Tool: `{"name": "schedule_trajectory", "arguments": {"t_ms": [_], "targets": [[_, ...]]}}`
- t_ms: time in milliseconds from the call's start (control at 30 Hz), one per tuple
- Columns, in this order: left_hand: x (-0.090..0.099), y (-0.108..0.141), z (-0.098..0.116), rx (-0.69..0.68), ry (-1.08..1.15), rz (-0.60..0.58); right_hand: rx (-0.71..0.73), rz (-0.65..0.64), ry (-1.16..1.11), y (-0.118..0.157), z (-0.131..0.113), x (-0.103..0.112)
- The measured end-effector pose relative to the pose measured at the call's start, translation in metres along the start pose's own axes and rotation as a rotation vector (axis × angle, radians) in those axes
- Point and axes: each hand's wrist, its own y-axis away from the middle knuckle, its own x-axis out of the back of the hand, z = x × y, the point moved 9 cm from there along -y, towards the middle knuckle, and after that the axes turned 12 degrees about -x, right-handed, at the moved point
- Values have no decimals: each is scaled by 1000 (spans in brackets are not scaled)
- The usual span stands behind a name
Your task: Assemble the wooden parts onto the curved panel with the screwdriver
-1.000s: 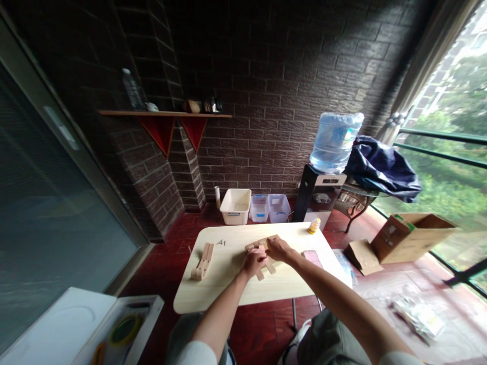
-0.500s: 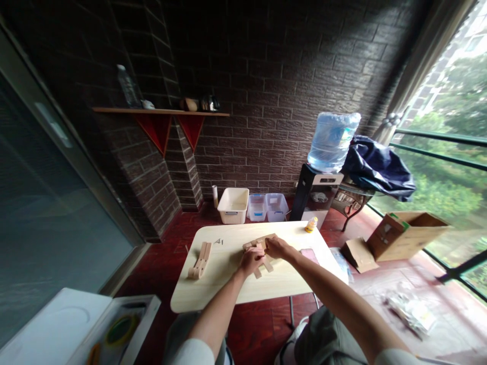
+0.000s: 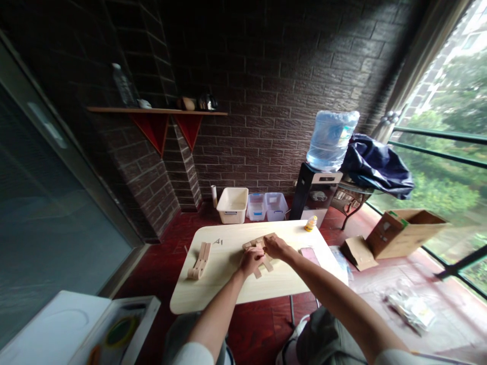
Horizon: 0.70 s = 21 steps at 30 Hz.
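Near the middle of the pale table (image 3: 220,284), both hands are at a wooden assembly (image 3: 268,264) of flat, light-brown pieces. My left hand (image 3: 252,259) is closed over its near left side, gripping it. On the far right side of the assembly, my right hand (image 3: 276,247) is closed with fingers bent down against the wood. Whether a small part sits between the right fingertips is hidden. Another group of wooden pieces (image 3: 200,261), with dark holes, lies at the table's left end, apart from both hands.
A small yellow-labelled bottle (image 3: 311,223) stands at the table's far right corner, and a pink flat item (image 3: 310,255) lies right of my hands. Storage bins (image 3: 233,219) and a water dispenser (image 3: 317,192) stand behind. An open white box (image 3: 142,324) is at lower left.
The camera view has shifted very slightly. Both hands stay at the wooden assembly in nearly the same pose.
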Motion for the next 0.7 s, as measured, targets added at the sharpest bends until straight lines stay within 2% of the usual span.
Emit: {"name": "schedule_trajectory", "arguments": {"t_ms": [133, 333, 533, 700], "targets": [[-3, 0, 2, -62, -59, -12, 1, -3, 13, 1, 1, -3], [-6, 0, 1, -73, -105, -30, 24, -7, 27, 5, -3, -3], [-7, 0, 3, -58, -124, -56, 6, -9, 21, 3, -1, 5], [-8, 0, 3, -28, -126, -71, 29, -4, 9, 7, -2, 3]]}}
